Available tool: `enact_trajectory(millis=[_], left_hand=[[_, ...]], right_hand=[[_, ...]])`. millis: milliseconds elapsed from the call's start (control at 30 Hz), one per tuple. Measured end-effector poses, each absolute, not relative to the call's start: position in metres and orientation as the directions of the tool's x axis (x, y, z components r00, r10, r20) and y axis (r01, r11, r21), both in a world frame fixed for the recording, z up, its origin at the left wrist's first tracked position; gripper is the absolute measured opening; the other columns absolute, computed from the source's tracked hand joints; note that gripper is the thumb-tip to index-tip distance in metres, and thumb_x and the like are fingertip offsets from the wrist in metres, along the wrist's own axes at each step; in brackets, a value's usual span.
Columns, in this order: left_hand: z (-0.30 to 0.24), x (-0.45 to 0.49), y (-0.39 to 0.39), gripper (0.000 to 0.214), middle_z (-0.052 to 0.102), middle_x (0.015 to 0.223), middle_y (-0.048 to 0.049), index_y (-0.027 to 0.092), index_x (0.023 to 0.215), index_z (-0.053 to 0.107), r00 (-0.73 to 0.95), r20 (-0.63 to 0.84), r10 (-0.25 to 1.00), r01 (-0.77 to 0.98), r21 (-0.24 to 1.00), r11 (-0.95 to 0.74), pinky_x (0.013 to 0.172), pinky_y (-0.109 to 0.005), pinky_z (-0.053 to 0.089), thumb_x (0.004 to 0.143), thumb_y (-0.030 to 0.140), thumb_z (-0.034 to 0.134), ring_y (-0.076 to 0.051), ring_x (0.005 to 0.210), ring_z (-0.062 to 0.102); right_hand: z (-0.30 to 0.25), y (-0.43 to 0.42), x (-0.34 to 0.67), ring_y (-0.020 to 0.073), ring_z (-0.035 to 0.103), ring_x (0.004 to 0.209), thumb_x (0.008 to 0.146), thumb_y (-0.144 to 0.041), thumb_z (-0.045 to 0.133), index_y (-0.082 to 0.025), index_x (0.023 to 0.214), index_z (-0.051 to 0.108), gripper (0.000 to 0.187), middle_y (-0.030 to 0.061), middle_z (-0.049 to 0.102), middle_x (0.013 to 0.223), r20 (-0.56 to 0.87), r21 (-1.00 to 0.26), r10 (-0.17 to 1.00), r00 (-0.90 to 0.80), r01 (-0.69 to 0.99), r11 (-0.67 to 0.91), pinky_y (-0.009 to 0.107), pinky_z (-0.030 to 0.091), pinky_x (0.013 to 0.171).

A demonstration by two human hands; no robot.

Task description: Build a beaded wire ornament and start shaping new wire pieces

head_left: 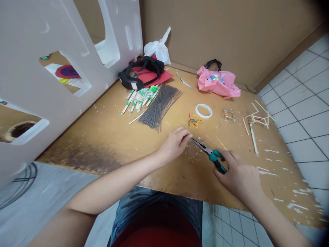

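Note:
My right hand (238, 173) is wrapped round the teal-and-black handles of long-nose pliers (214, 157). Their narrow jaws point to the left and reach the fingertips of my left hand (176, 142). That hand is closed in a pinch; whatever sits between thumb and finger is too small to make out. Just below the jaws, thin wire scraps (192, 151) lie on the wooden table (123, 137). Beyond my left hand is a tangle of red, yellow and green bands (195, 121). A bundle of dark thin wires (160, 106) lies further back.
A roll of white tape (204, 111) lies near small wire loops (228, 116). To the right is a stick frame (259, 118). Wrapped chopsticks (140, 99), a black headset (141, 72), a white bag (158, 51) and a pink bag (218, 82) line the back.

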State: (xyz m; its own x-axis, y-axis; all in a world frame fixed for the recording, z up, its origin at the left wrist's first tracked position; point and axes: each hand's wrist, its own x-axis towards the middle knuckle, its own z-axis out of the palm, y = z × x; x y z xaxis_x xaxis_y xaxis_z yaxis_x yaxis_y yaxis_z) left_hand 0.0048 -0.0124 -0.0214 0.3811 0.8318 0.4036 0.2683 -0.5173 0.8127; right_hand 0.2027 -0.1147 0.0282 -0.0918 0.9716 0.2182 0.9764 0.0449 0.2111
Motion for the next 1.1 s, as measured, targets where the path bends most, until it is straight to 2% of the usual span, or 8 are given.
enact_trajectory(millis=[100, 233, 333, 467, 600, 767, 967, 1100], left_hand=[[-0.024, 0.003, -0.004, 0.020, 0.050, 0.066, 0.0002, 0.016, 0.073, 0.054, 0.357, 0.341, 0.869, 0.251, 0.862, -0.441, 0.065, -0.025, 0.039, 0.087, 0.027, 0.044, -0.012, 0.065, 0.050], [-0.019, -0.001, 0.007, 0.024, 0.046, 0.054, 0.0050, 0.016, 0.073, 0.051, 0.359, -0.028, 0.933, -0.067, 0.996, 0.056, 0.052, -0.021, 0.039, 0.081, 0.039, 0.052, -0.008, 0.048, 0.046], [-0.014, -0.002, 0.010, 0.032, 0.048, 0.056, 0.0054, 0.015, 0.075, 0.053, 0.455, -0.188, 0.870, -0.293, 0.891, 0.346, 0.048, -0.019, 0.040, 0.070, 0.044, 0.065, -0.006, 0.046, 0.046], [-0.011, -0.003, 0.009, 0.031, 0.051, 0.060, 0.0039, 0.014, 0.074, 0.055, 0.547, -0.236, 0.803, -0.418, 0.754, 0.506, 0.048, -0.015, 0.041, 0.065, 0.038, 0.072, -0.004, 0.049, 0.047], [-0.012, -0.002, 0.007, 0.029, 0.053, 0.063, 0.0026, 0.013, 0.076, 0.056, 0.559, -0.233, 0.795, -0.438, 0.732, 0.522, 0.048, -0.015, 0.041, 0.066, 0.036, 0.071, -0.004, 0.051, 0.047], [-0.010, 0.003, 0.002, 0.037, 0.054, 0.058, 0.0037, 0.013, 0.077, 0.055, 0.413, -0.221, 0.883, -0.272, 0.896, 0.351, 0.049, -0.020, 0.043, 0.068, 0.048, 0.066, -0.007, 0.048, 0.051], [-0.009, 0.006, -0.004, 0.040, 0.055, 0.055, 0.0027, 0.014, 0.078, 0.054, 0.377, -0.133, 0.917, -0.095, 0.979, 0.181, 0.052, -0.021, 0.043, 0.074, 0.053, 0.057, -0.009, 0.049, 0.052], [-0.012, 0.007, -0.007, 0.036, 0.055, 0.058, 0.0014, 0.014, 0.080, 0.056, 0.397, -0.105, 0.912, -0.038, 0.991, 0.130, 0.055, -0.022, 0.043, 0.079, 0.049, 0.054, -0.009, 0.053, 0.052]], right_hand=[[0.028, -0.116, 0.217, 0.0170, 0.063, 0.070, 0.070, -0.029, 0.055, -0.023, 0.109, 0.054, 0.039, 0.0018, 0.065, 0.099, 0.129, 0.040, 0.990, -0.048, 0.998, 0.043, 0.026, 0.041, 0.052], [0.014, -0.113, 0.243, 0.0192, 0.063, 0.069, 0.074, -0.035, 0.054, -0.022, 0.112, 0.054, 0.040, 0.0046, 0.067, 0.099, 0.120, -0.039, 0.990, 0.069, 0.997, -0.064, 0.030, 0.046, 0.056], [-0.007, -0.101, 0.259, 0.0242, 0.061, 0.088, 0.077, -0.042, 0.052, -0.021, 0.106, 0.057, 0.036, 0.0075, 0.065, 0.098, 0.225, 0.000, 0.972, 0.065, 0.998, -0.067, 0.034, 0.047, 0.065], [-0.030, -0.080, 0.272, 0.0256, 0.055, 0.095, 0.079, -0.043, 0.053, -0.016, 0.105, 0.059, 0.038, 0.0108, 0.064, 0.097, 0.262, -0.005, 0.965, -0.016, 1.000, 0.017, 0.038, 0.046, 0.077], [-0.025, -0.067, 0.268, 0.0273, 0.054, 0.101, 0.081, -0.042, 0.052, -0.016, 0.108, 0.059, 0.038, 0.0129, 0.061, 0.107, 0.315, -0.084, 0.948, -0.035, 0.994, 0.065, 0.044, 0.044, 0.082], [0.012, -0.062, 0.217, 0.0200, 0.062, 0.090, 0.085, -0.041, 0.047, -0.018, 0.112, 0.055, 0.036, 0.0086, 0.066, 0.100, 0.345, -0.392, 0.937, 0.050, 0.915, 0.096, 0.033, 0.047, 0.078], [0.014, -0.049, 0.158, 0.0244, 0.064, 0.080, 0.078, -0.048, 0.052, -0.018, 0.118, 0.054, 0.050, 0.0103, 0.067, 0.094, 0.300, -0.162, 0.954, 0.026, 0.986, 0.024, 0.029, 0.042, 0.058], [0.002, -0.046, 0.159, 0.0223, 0.064, 0.072, 0.079, -0.044, 0.051, -0.017, 0.116, 0.055, 0.046, 0.0087, 0.068, 0.086, 0.288, -0.160, 0.957, 0.039, 0.987, 0.008, 0.027, 0.040, 0.054]])
